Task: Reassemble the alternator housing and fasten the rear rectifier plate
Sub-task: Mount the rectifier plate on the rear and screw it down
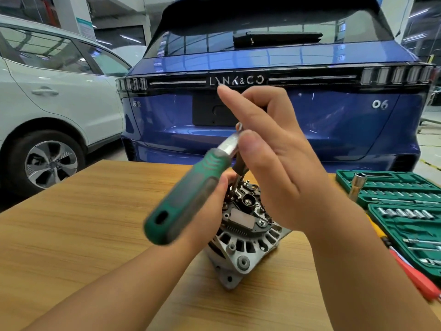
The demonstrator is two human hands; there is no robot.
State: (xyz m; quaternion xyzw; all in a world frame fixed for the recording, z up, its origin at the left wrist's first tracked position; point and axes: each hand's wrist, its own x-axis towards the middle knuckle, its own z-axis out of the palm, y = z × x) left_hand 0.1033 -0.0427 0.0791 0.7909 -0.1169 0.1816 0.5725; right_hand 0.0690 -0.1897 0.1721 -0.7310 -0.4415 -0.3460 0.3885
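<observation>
Alternator point(243, 232) stands tilted on the worktop point(71, 225); my left grip point(212, 199) steadies it; my right grip point(269, 149), fingers loosely spread, pinches the ratchet point(191, 189); the socket may slip off the bolt.

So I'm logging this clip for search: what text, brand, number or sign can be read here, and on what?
"LYNK&CO": on the blue car's tailgate, in the light bar.
"06": badge at the tailgate's right.
Small badge at the tailgate's left: too blurred to read.
Sign on the pillar: too small to read.
Ratchet, alternator, socket case: no readable markings.
</observation>
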